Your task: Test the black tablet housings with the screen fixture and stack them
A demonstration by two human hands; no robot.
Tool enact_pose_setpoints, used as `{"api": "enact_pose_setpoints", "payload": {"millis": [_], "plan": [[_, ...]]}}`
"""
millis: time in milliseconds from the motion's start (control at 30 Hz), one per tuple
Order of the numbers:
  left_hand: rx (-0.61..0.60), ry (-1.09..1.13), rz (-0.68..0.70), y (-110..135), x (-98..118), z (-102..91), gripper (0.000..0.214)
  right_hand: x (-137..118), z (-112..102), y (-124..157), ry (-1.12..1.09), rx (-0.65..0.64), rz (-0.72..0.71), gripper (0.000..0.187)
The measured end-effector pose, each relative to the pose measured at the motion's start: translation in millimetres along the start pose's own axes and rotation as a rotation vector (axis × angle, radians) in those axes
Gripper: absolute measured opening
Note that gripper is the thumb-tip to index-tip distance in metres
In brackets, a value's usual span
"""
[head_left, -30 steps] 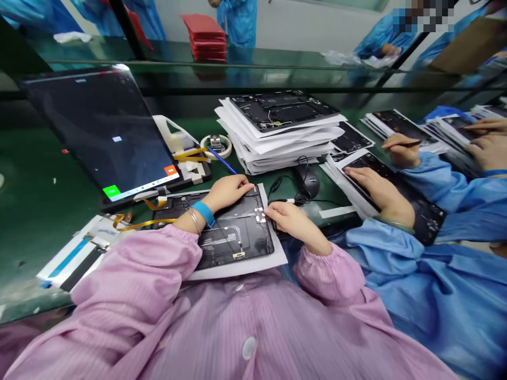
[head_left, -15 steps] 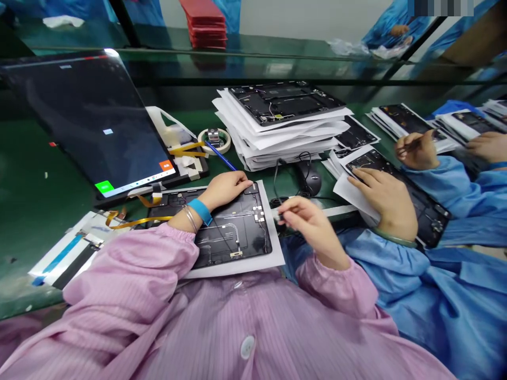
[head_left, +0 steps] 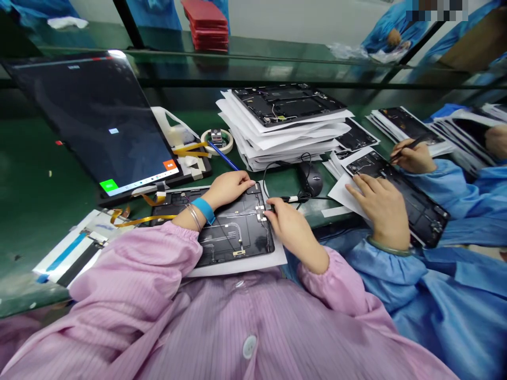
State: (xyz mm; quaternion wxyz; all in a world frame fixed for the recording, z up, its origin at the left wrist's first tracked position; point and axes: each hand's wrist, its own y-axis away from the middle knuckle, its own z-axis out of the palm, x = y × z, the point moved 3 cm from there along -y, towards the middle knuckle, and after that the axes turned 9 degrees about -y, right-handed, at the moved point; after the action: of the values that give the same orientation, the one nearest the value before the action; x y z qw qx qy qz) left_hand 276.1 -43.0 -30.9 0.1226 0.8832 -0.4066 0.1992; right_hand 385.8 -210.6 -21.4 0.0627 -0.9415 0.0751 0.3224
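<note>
A black tablet shell (head_left: 222, 237) with small boards and thin wires lies on white paper in front of me. My left hand (head_left: 229, 189) rests over its upper edge near the far right corner, fingers curled and pressed to it. At the right edge of the shell, my right hand (head_left: 291, 227) pinches a cable plug (head_left: 272, 209), mostly hidden by the fingers, beside small white connectors. Its black cable (head_left: 266, 177) loops up behind the hand. A gold ribbon cable (head_left: 152, 218) runs leftward from the shell, close to a lit screen (head_left: 99, 132) propped up at the left.
Beyond the shell stand a stack of paper-interleaved shells (head_left: 285, 132), a mouse (head_left: 310, 178), a tape roll (head_left: 217, 141) and a blue pen (head_left: 224, 157). A co-worker's hands (head_left: 386, 211) work over another shell at the right. Red trays (head_left: 206, 26) sit on the shelf.
My right hand has moved left with the cable plug, from beside the shell to its right edge. My left hand stays put. The co-worker now holds a dark pen-like tool over their shell.
</note>
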Motion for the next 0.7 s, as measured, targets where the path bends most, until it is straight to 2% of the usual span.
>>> {"api": "enact_pose_setpoints", "payload": {"millis": [67, 133, 267, 400, 433, 467, 567, 600, 700], "plan": [[0.002, 0.010, 0.002, 0, 0, 0.0, 0.033, -10, 2, 3, 0.239, 0.013, -0.021, 0.030], [0.007, 0.016, 0.001, -1, 0, 0.3, 0.033, -14, 4, 4, 0.308, -0.016, -0.011, 0.034], [0.021, 0.019, 0.007, 0, 0, 0.3, 0.034, -15, 6, 4, 0.250, -0.060, 0.010, 0.037], [0.019, 0.014, 0.000, 0, -1, 0.1, 0.033, -6, -1, 2, 0.171, -0.027, -0.022, 0.034], [0.014, 0.014, 0.000, 0, -1, 0.4, 0.033, 2, -9, -1, 0.128, 0.036, -0.028, 0.032], [0.012, 0.015, 0.003, -1, -2, 0.8, 0.033, 13, -20, -4, 0.089, 0.161, -0.023, 0.029], [0.014, 0.010, 0.011, -1, -2, 0.8, 0.034, 57, -65, -13, 0.068, 0.740, 0.040, 0.030], [0.019, 0.007, 0.011, 0, -1, 0.0, 0.034, 71, -74, -19, 0.095, 0.808, 0.042, 0.032], [0.025, 0.005, 0.011, 2, 3, -2.9, 0.032, 100, -78, -43, 0.125, 0.577, -0.066, 0.050]]}}
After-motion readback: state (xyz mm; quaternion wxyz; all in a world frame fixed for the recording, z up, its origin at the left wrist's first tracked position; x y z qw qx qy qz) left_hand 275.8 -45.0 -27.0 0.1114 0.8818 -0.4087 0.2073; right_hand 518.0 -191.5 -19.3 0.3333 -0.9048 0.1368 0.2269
